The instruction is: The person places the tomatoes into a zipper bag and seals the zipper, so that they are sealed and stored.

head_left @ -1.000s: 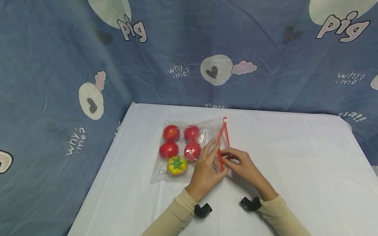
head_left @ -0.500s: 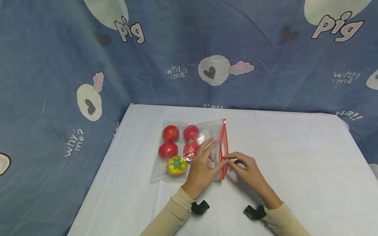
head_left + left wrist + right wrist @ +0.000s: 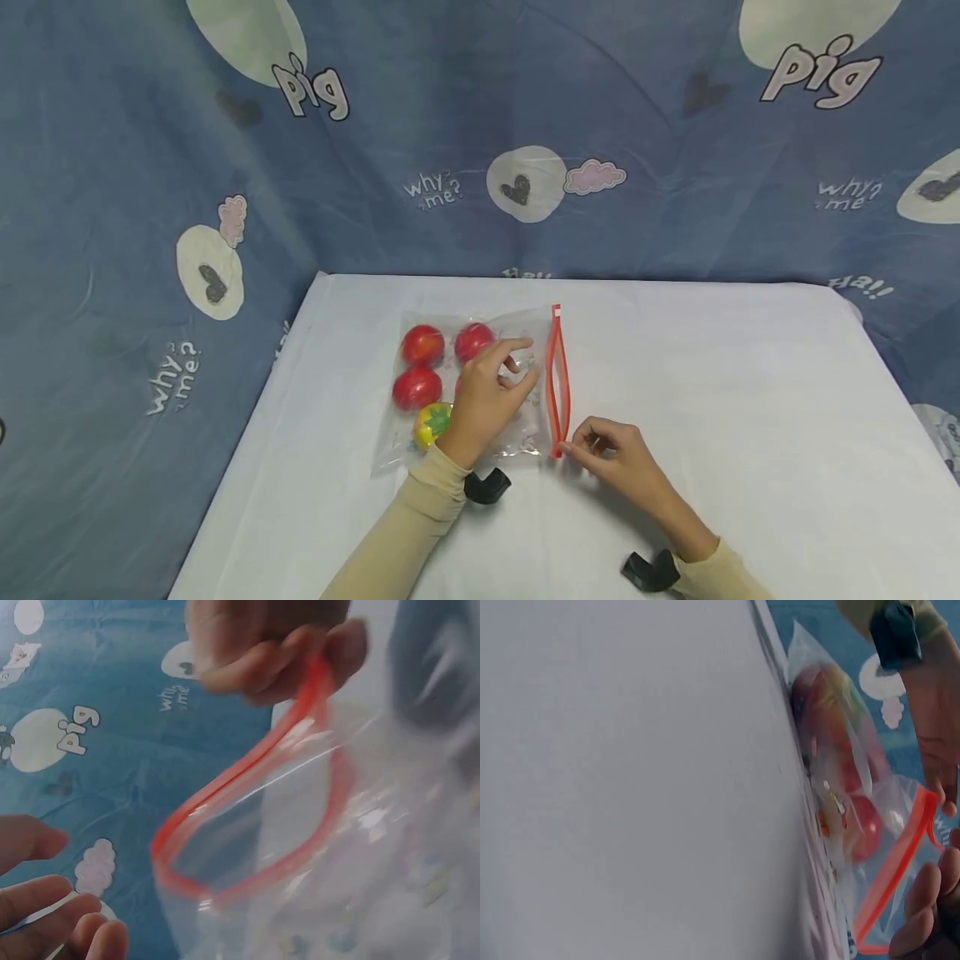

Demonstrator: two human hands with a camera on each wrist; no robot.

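A clear zip bag [image 3: 528, 429] lies flat on the white table, its red zip edge [image 3: 551, 383] facing right and parted into a loop. Several red tomatoes [image 3: 417, 388] and a yellow one with a green star-shaped top [image 3: 431, 425] are inside. Above the bag hovers my left hand [image 3: 483, 404], fingers loosely bent and holding nothing; it covers part of the tomatoes. My right hand [image 3: 618, 458] pinches the near end of the red zip between thumb and fingers. In the left wrist view, the right hand's fingers [image 3: 262, 671] grip that zip corner, slightly blurred.
A white cloth covers the table [image 3: 735, 400]. Blue printed fabric [image 3: 450, 100] hangs behind and to the left. Black wrist mounts [image 3: 487, 486] sit on both forearms, by the beige sleeves.
My left hand has left the zip edge and moved left over the tomatoes. The right hand has slid down to the zip's near end. The head view has shifted slightly.
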